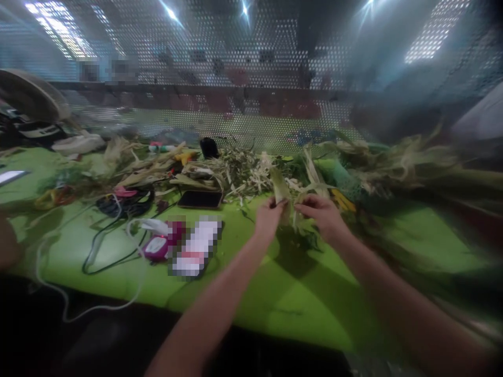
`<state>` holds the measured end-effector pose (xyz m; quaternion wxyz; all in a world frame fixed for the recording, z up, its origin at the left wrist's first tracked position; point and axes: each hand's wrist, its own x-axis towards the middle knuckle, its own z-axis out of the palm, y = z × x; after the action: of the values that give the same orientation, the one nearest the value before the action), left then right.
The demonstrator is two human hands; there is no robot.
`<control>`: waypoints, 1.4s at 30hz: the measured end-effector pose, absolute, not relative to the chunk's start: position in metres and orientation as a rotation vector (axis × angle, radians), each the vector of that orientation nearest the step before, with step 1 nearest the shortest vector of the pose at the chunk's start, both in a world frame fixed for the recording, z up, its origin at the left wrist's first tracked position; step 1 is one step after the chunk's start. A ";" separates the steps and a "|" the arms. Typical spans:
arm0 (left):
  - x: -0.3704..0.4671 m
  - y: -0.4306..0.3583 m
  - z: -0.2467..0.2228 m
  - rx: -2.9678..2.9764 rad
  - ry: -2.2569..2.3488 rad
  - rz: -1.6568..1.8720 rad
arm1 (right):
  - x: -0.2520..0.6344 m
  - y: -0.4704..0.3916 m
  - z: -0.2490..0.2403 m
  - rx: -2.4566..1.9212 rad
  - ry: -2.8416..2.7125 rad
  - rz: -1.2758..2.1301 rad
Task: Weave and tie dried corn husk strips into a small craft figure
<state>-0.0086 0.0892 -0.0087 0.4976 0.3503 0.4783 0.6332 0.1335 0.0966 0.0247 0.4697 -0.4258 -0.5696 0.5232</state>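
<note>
Both my hands are over the green tabletop [243, 309], right of the middle. My left hand [270, 213] is closed, with a pale green corn husk [280, 184] pinched in its fingers; the husk stands up above the hand. Close beside it, my right hand [319, 209] is closed too, pinching a thin strip of husk [295, 215] between thumb and fingers. The strip hangs down toward the table. Just behind my hands lies a heap of shredded husk strips [247, 170].
A dark phone [200, 199] lies left of my hands. Nearer are a pixelated phone-like thing [196, 251] and a magenta device [157, 248] with a white cable [90, 314]. More dry husks [408, 162] pile up at right. A perforated panel [243, 115] rises behind the table.
</note>
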 end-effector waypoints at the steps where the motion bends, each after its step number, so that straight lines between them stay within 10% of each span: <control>1: -0.008 0.089 -0.010 0.875 1.157 1.522 | 0.132 0.097 0.023 -1.053 -1.426 1.263; 42: -0.010 0.074 0.013 1.693 1.722 1.190 | 0.140 0.104 0.011 -1.325 -1.907 0.609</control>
<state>-0.0102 0.0742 0.0132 0.2228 0.6131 0.6236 0.4308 0.1401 0.1037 0.0113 0.3621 -0.5145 -0.7404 0.2365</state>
